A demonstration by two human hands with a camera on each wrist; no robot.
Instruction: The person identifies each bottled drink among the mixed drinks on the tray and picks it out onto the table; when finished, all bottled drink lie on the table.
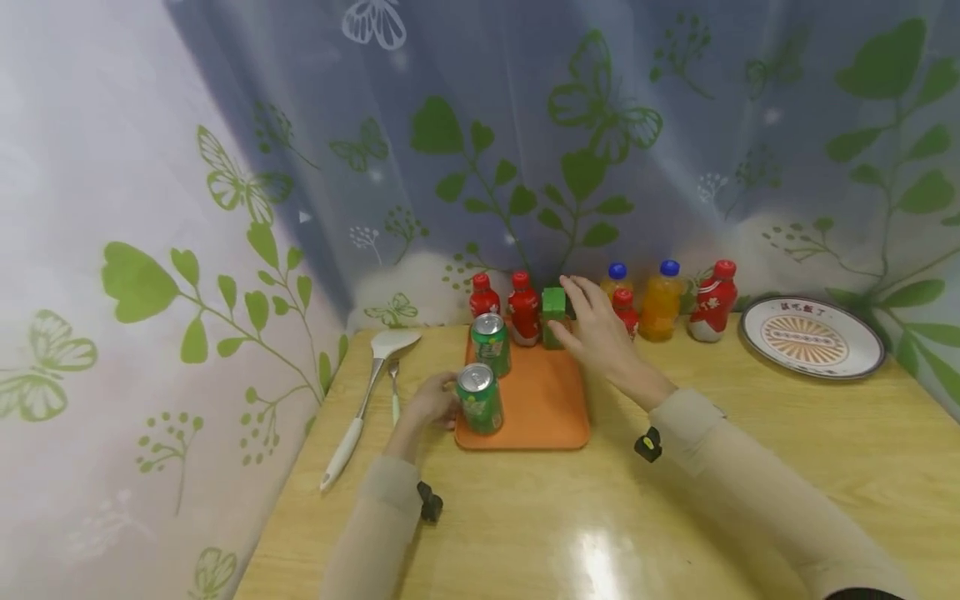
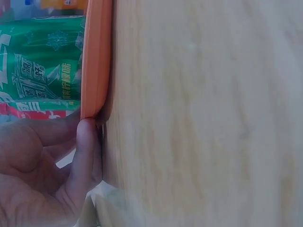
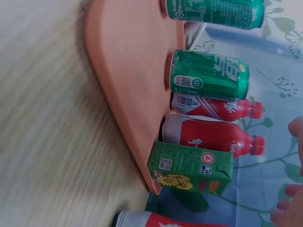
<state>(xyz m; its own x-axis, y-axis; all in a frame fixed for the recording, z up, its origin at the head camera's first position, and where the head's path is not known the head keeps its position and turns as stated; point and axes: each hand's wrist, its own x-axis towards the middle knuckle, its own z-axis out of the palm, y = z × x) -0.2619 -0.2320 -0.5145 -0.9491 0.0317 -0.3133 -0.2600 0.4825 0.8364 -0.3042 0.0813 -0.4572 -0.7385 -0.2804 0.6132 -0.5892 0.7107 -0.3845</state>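
My left hand (image 1: 435, 400) is at the left edge of an orange tray (image 1: 540, 408); in the left wrist view its thumb and index finger pinch the tray's rim (image 2: 96, 61). Two green soda cans (image 1: 480, 400) stand upright along the tray's left side. At its back right corner is a green drink carton (image 1: 553, 317), with a red bottle (image 1: 524, 308) beside it. My right hand (image 1: 600, 333) hovers just right of the carton, fingers extended and holding nothing. The right wrist view shows its fingertips apart from the carton (image 3: 189, 165).
Left of the tray lie a spatula (image 1: 367, 392) with a white handle and a small fork (image 1: 394, 387). Behind my right hand stand orange drink bottles (image 1: 662, 304) and red bottles (image 1: 714, 302). A round patterned plate (image 1: 813, 337) is at the back right, by the curtain (image 1: 510, 150).
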